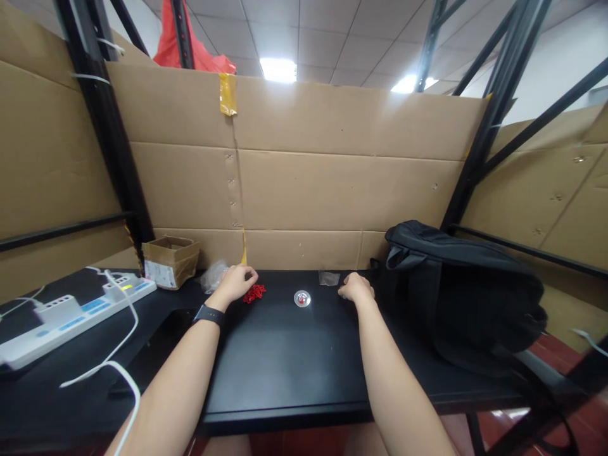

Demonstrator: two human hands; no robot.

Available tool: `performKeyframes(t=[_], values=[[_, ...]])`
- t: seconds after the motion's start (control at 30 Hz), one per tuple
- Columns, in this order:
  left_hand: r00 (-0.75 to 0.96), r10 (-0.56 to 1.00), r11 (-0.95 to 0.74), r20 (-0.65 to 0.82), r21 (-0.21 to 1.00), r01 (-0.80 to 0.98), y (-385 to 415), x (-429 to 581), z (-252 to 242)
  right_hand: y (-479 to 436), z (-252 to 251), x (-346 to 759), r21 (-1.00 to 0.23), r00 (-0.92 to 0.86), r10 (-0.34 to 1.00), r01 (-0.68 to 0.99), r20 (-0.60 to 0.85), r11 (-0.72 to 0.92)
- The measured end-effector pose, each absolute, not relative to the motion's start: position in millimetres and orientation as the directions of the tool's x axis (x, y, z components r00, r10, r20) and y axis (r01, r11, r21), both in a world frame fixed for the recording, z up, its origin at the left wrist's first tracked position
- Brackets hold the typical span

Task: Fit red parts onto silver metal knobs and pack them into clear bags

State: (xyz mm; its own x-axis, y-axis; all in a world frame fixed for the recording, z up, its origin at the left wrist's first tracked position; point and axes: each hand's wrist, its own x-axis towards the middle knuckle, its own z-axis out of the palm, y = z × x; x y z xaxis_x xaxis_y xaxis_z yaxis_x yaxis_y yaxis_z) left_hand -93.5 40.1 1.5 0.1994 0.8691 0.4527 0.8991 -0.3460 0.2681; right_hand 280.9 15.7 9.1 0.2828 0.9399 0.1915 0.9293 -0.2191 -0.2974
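My left hand (236,282) rests curled on the black table (275,361), its fingers touching a small pile of red pieces (254,293). A dark watch sits on that wrist. My right hand (356,288) lies loosely closed on the table at the far side, with nothing visible in it. Between the two hands stands a small round silver dish (302,298) with something red in it. A small clear plastic bag (329,277) lies just left of my right hand.
A black backpack (463,294) lies on the right. A small open cardboard box (170,260), crumpled clear plastic (213,276) and a white power strip (71,313) with white cables sit on the left. Cardboard walls (304,183) and black metal frames surround the table.
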Motion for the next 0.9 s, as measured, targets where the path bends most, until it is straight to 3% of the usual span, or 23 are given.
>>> performKeyframes(t=[0.17,0.3,0.47,0.6,0.73,0.8,0.9], values=[[0.239,0.851,-0.392,0.467,0.263,0.882,36.4,-79.4,2.2,16.1,5.9,256.8,-0.232,0.116,0.965,0.971,0.235,-0.06],[0.267,0.854,-0.417,0.447,0.281,0.864,31.2,-65.3,0.7,23.3,-1.1,247.4,-0.199,0.106,0.98,0.977,0.169,-0.072],[0.319,0.851,-0.475,0.418,0.35,0.808,21.6,-46.8,1.0,31.3,-9.3,243.0,-0.162,0.06,0.955,0.987,0.292,-0.013],[0.345,0.845,-0.515,0.408,0.448,0.73,14.5,-36.7,5.9,34.6,-12.4,240.3,-0.195,0.094,0.94,0.98,0.328,-0.03],[0.369,0.83,-0.545,0.418,0.463,0.699,8.4,-28.5,8.3,33.6,-7.7,241.7,-0.254,0.156,0.927,0.965,0.34,-0.069],[0.349,0.841,-0.535,0.415,0.534,0.655,6.4,-23.3,6.9,30.3,-1.5,239.3,-0.284,0.097,0.901,0.958,0.423,0.03],[0.234,0.893,-0.449,0.385,0.713,0.538,7.2,-15.1,1.8,21.3,8.9,225.6,-0.264,-0.106,0.808,0.913,0.58,0.31]])
